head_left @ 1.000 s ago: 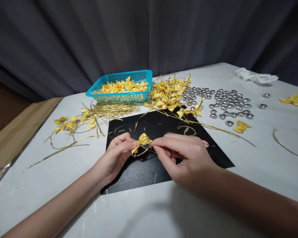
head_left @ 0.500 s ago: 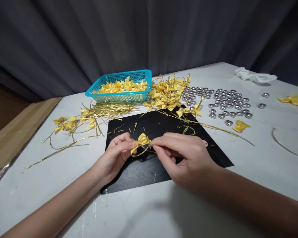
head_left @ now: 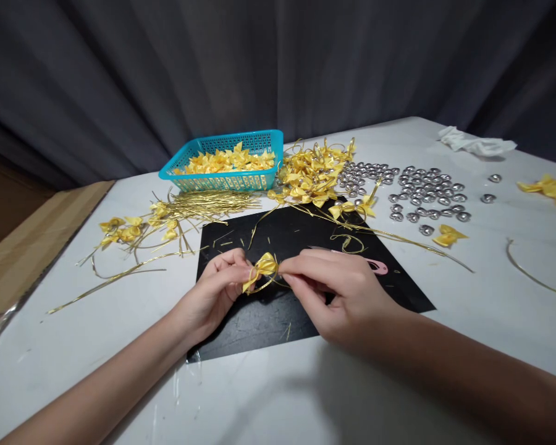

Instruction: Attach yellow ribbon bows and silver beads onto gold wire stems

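Observation:
A small yellow ribbon bow (head_left: 262,269) with a thin gold wire looped round it is held between both hands above a black mat (head_left: 259,321). My left hand (head_left: 215,293) pinches the bow's left side with thumb and forefinger. My right hand (head_left: 340,293) pinches its right side, fingers closed on the bow and the wire. A pink-handled tool (head_left: 377,266) lies on the mat just behind my right hand.
A blue basket (head_left: 227,180) of yellow bows stands at the back of the white table (head_left: 278,395). Beside it lie a pile of bows (head_left: 312,173), gold wires (head_left: 208,204), several silver heart beads (head_left: 426,191) and a white cloth (head_left: 477,143). Cardboard (head_left: 32,241) lies at left.
The hands have barely moved. My right hand has shifted slightly left and down, uncovering more of the pink-handled tool behind it.

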Motion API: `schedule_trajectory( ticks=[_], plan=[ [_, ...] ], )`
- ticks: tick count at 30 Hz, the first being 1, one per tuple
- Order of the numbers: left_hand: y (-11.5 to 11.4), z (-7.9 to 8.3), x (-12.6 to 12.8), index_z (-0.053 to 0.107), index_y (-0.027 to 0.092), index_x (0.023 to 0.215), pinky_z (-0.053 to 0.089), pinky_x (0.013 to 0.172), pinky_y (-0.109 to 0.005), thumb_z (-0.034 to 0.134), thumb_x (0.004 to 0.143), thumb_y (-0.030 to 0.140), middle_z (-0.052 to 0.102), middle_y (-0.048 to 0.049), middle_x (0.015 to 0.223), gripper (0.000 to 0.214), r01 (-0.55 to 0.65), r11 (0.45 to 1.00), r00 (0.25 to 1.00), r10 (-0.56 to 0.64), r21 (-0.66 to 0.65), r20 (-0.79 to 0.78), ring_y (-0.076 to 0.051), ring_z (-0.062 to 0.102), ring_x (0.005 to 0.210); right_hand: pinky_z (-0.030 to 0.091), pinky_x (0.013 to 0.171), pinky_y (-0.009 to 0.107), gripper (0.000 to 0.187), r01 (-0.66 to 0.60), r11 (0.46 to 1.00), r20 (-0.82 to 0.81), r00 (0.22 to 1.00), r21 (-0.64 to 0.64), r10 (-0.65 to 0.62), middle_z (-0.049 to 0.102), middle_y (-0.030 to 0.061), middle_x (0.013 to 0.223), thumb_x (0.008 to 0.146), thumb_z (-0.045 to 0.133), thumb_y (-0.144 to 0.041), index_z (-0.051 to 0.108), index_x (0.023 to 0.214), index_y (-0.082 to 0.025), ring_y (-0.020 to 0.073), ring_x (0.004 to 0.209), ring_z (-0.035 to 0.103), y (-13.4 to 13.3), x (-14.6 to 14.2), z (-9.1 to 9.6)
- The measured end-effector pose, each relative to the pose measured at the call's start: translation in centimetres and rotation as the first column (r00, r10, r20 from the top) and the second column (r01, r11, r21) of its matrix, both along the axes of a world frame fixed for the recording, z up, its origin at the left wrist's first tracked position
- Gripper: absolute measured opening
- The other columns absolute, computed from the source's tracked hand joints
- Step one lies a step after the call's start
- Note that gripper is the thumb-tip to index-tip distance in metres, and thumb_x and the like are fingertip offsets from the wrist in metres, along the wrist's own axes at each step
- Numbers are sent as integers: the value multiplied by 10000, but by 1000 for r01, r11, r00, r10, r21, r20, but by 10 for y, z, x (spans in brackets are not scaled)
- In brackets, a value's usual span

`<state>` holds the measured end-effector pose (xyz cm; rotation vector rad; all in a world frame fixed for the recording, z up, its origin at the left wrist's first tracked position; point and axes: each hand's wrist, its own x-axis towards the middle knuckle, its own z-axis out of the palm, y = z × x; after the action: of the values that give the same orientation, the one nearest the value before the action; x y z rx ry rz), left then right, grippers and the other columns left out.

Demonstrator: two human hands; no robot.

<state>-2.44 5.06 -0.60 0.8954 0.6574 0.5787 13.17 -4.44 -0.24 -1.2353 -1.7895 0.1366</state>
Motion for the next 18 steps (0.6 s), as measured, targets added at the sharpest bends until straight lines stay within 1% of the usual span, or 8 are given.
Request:
schedule_trajectory(
  ticks=[7, 14, 18],
  plan=[
    [0, 0, -1, 531, 138, 556, 420, 477, -117, 747, 557, 116, 597, 35, 527, 217, 12, 1000, 1000, -12, 5, -16, -55, 519, 470, 323, 535, 173, 149, -13, 1000, -10, 1000, 9, 13, 466, -23, 607, 818, 506, -15, 605, 757, -109, 60, 541, 407, 2, 0, -2],
    [0, -1, -1, 531, 137, 542, 425, 475, -109, 755, 553, 118, 598, 33, 523, 225, 22, 1000, 1000, -22, 9, -21, -49, 517, 465, 289, 503, 208, 163, 22, 999, 86, 996, 28, -24, 460, -6, 600, 808, 497, -4, 636, 772, -80, 74, 535, 390, 1, 2, -1],
    [0, -1, 0, 541, 136, 536, 434, 481, -107, 757, 544, 113, 603, 31, 513, 218, 20, 1000, 1000, -20, 9, -16, -53, 532, 468, 291, 505, 214, 168, 11, 1000, 82, 997, 19, -12, 464, -4, 600, 806, 494, -1, 633, 756, -84, 77, 533, 383, 1, 2, -2]
  ],
)
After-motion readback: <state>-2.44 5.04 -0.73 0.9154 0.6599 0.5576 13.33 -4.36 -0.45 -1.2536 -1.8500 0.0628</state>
